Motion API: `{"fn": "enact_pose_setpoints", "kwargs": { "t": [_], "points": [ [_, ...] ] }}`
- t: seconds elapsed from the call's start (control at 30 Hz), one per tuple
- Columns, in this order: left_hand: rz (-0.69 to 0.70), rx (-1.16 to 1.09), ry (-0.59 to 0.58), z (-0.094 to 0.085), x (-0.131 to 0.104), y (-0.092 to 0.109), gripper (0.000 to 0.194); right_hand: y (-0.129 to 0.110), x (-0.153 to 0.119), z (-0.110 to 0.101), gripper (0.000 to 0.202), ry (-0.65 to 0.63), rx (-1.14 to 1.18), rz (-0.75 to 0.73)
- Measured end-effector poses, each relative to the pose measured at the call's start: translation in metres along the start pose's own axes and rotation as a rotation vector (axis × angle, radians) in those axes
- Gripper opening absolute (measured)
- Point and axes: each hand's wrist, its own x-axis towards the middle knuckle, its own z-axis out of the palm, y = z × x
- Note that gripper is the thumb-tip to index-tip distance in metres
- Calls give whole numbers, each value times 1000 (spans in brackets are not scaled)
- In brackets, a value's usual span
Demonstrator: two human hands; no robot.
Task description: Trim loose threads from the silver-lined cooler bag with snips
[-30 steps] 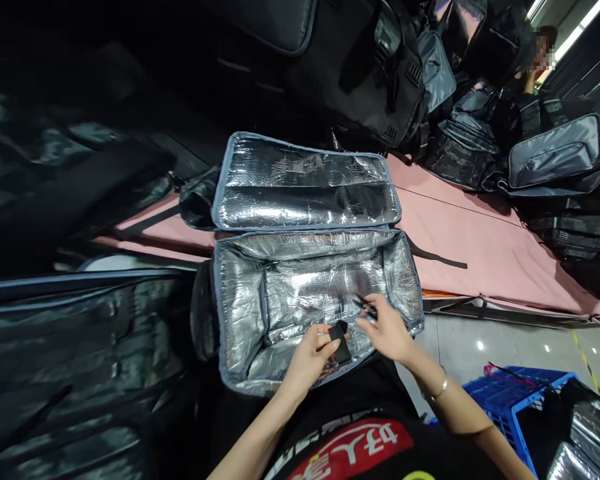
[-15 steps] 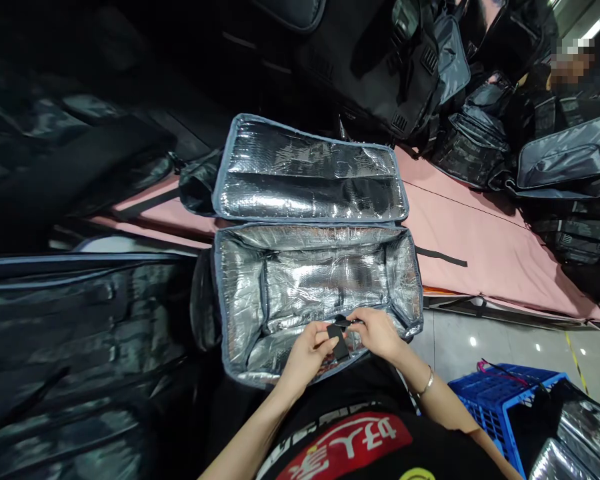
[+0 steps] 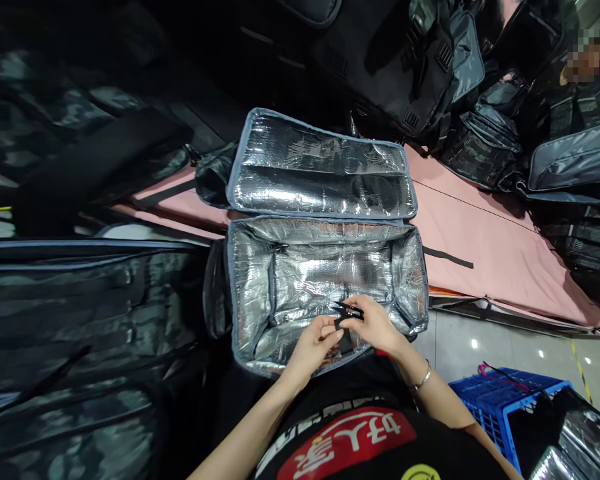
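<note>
A bag with a silver foil lining [image 3: 253, 267] lies open in the middle, its foil-lined lid [image 3: 325, 167] folded back on the far side. Over the bag's near edge, my left hand [image 3: 313, 343] pinches a black strap [image 3: 347, 341]. Close beside it on the right, my right hand [image 3: 373, 323] is closed around small black thread snips [image 3: 349, 310], whose pointed blades face left above the lining. The fingertips of both hands nearly meet at the strap.
Pink fabric [image 3: 480, 233] lies under the bag. Dark camouflage bags [image 3: 80, 320] fill the left, with more bags [image 3: 485, 140] at the back right. A blue crate [image 3: 505, 387] stands on the floor at lower right. Part of a person shows at upper right.
The snips now show clearly in my right hand, with their blades pointing left. My left fingers have shifted on the strap. The whole view has moved slightly.
</note>
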Motion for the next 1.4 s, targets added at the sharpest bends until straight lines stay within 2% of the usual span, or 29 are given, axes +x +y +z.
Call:
{"fn": "enact_pose_setpoints", "kwargs": {
  "t": [0.07, 0.17, 0.33, 0.43, 0.53, 0.63, 0.87, 1.0, 1.17, 1.3, 1.4],
  "points": [
    [-32, -6, 7, -1, -2, 1, 38, 1, 4, 3, 28, -29, -37, -5],
    [-52, -18, -5, -3, -3, -1, 39, 4, 8, 4, 14, -68, -35, -30],
    [7, 12, -59, -3, 8, -10, 52, 7, 8, 3, 15, -103, 26, -46],
    [95, 71, -111, -1, 17, -15, 57, 6, 5, 1, 10, -128, 53, -82],
    [161, 158, -130, 1, 23, -18, 43, 6, 0, 0, 9, -148, 56, -113],
    [168, 253, -112, -1, 27, -22, 27, 9, -4, 0, 10, -140, 10, -117],
    [141, 415, 74, -2, 34, -30, 10, 13, -5, 0, 14, -203, -46, -175],
    [105, 320, 136, -3, 33, -28, 7, 8, -14, -7, 12, -182, -40, -177],
    [2, 67, 201, -12, 35, -21, 27, 5, -42, -19, 11, -180, 83, -251],
    [-55, -29, 174, -11, 38, -19, 37, 5, -47, -19, 14, -54, 109, -153],
    [-44, -50, 154, -8, 36, -21, 40, 2, -39, -18, 14, -30, 93, -96]
  ]
}}
